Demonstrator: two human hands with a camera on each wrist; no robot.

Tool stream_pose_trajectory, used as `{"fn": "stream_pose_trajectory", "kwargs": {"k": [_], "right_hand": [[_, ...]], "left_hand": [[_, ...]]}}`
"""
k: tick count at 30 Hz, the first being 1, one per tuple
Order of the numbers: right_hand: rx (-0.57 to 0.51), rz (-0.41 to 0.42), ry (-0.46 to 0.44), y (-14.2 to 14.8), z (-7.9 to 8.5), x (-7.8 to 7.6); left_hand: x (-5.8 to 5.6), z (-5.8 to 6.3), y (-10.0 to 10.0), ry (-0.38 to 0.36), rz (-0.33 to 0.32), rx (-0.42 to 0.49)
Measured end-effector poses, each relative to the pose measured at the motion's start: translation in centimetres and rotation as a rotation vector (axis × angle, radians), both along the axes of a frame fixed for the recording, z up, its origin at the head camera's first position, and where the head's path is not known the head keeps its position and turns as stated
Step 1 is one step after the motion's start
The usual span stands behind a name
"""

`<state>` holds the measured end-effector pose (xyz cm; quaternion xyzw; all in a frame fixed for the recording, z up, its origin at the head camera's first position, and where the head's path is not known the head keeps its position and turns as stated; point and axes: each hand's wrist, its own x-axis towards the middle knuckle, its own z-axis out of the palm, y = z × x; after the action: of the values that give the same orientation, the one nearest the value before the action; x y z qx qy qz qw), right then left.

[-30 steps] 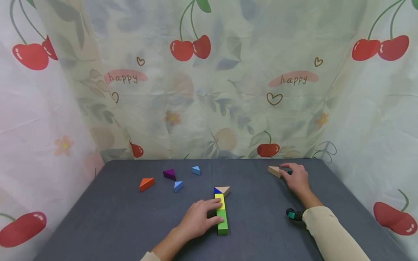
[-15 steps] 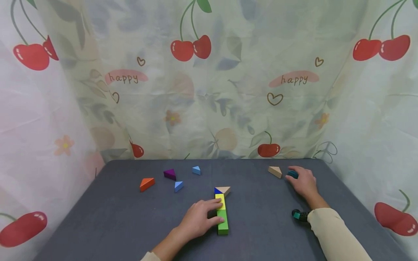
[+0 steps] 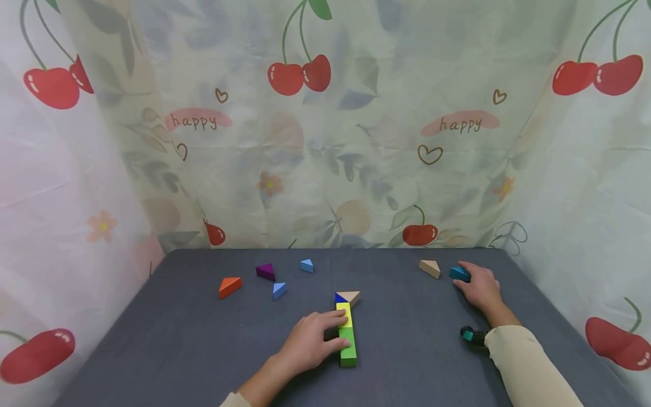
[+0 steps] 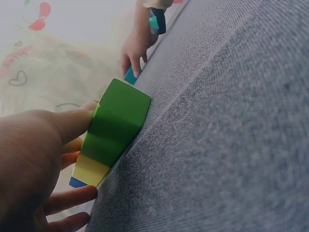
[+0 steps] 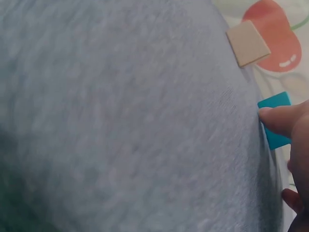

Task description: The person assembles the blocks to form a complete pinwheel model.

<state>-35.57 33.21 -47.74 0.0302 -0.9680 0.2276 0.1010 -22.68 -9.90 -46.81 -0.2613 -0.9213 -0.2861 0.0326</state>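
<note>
Near the table's middle, my left hand (image 3: 311,342) rests on a row of blocks with its fingers fairly straight. Its index finger touches the yellow block (image 3: 344,314) and its thumb lies on the green block (image 3: 348,353). At the far end of the row, a blue triangular block (image 3: 340,297) meets a tan triangular block (image 3: 350,296). At the back right, my right hand (image 3: 480,287) pinches a teal block (image 3: 459,274) between thumb and fingers; the thumb presses its face in the right wrist view. Another tan triangle (image 3: 429,268) lies just left of it.
On the left of the grey table (image 3: 203,345) lie an orange triangle (image 3: 230,287), a purple triangle (image 3: 265,271) and two light blue triangles, one nearer (image 3: 279,290) and one farther (image 3: 307,265). A printed curtain (image 3: 325,169) surrounds the table's back and sides.
My right hand has moved right, away from the loose tan triangle, and the teal block shows more now, shifted slightly right. The left hand and its row have stayed in place.
</note>
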Motion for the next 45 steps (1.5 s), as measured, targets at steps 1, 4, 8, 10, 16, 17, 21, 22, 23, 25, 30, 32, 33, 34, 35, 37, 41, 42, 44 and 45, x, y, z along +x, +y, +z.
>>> {"fn": "stream_pose_trajectory", "kwargs": {"k": [1, 4, 8, 10, 16, 17, 21, 22, 23, 25, 30, 32, 33, 34, 35, 37, 41, 42, 44, 45], "right_hand": [[0.006, 0.005, 0.003, 0.1, -0.1, 0.0], [0.015, 0.018, 0.014, 0.3, -0.3, 0.1], [0.017, 0.022, 0.027, 0.3, -0.3, 0.1], [0.014, 0.018, 0.029, 0.3, -0.3, 0.1], [0.011, 0.011, 0.033, 0.3, -0.2, 0.3], [0.008, 0.012, 0.034, 0.3, -0.1, 0.4], [0.0, 0.022, 0.034, 0.5, 0.1, 0.7], [-0.002, 0.025, 0.033, 0.5, 0.1, 0.7], [-0.004, 0.027, 0.031, 0.6, 0.1, 0.8], [-0.017, 0.027, 0.025, 0.6, 0.1, 0.8], [-0.057, 0.035, 0.004, 0.8, 0.3, 1.1], [-0.062, 0.047, -0.005, 0.9, 0.5, 1.3], [-0.063, 0.054, -0.013, 1.0, 0.5, 1.4], [-0.066, 0.06, -0.019, 1.1, 0.6, 1.4], [-0.066, 0.065, -0.023, 1.1, 0.6, 1.5], [-0.06, 0.071, -0.03, 1.2, 0.7, 1.5], [-0.051, 0.084, -0.04, 1.4, 0.9, 1.5], [-0.049, 0.087, -0.039, 1.4, 1.0, 1.5], [-0.045, 0.096, -0.033, 1.4, 1.0, 1.5], [-0.044, 0.098, -0.028, 1.4, 1.0, 1.5]], "left_hand": [[0.0, 0.0, 0.0, 0.004, 0.0, 0.001], [0.0, -0.1, 0.0, 0.013, -0.002, 0.004], [0.1, 0.0, 0.0, 0.005, -0.002, 0.008], [0.0, 0.1, 0.0, -0.005, -0.003, 0.006], [0.0, 0.2, -0.2, -0.032, -0.003, -0.003], [0.0, 0.2, -0.2, -0.032, -0.003, -0.004], [-0.1, 0.1, -0.1, -0.028, 0.0, -0.009], [-0.1, 0.1, -0.1, -0.027, 0.0, -0.01], [-0.1, 0.1, -0.1, -0.027, 0.0, -0.01], [0.0, 0.1, -0.2, -0.029, -0.001, -0.011], [0.0, 0.1, -0.1, -0.031, -0.003, -0.009], [0.0, 0.2, -0.1, -0.031, -0.004, -0.01], [0.0, 0.2, -0.1, -0.03, -0.005, -0.01], [0.0, 0.2, -0.1, -0.03, -0.005, -0.011], [0.0, 0.2, -0.1, -0.029, -0.005, -0.011], [0.0, 0.2, -0.1, -0.029, -0.005, -0.011], [0.0, 0.2, -0.1, -0.028, -0.002, -0.006], [0.0, 0.2, -0.1, -0.029, -0.001, -0.004], [0.0, 0.2, -0.1, -0.028, 0.001, -0.003], [0.0, 0.2, 0.0, -0.029, 0.001, -0.002]]}}
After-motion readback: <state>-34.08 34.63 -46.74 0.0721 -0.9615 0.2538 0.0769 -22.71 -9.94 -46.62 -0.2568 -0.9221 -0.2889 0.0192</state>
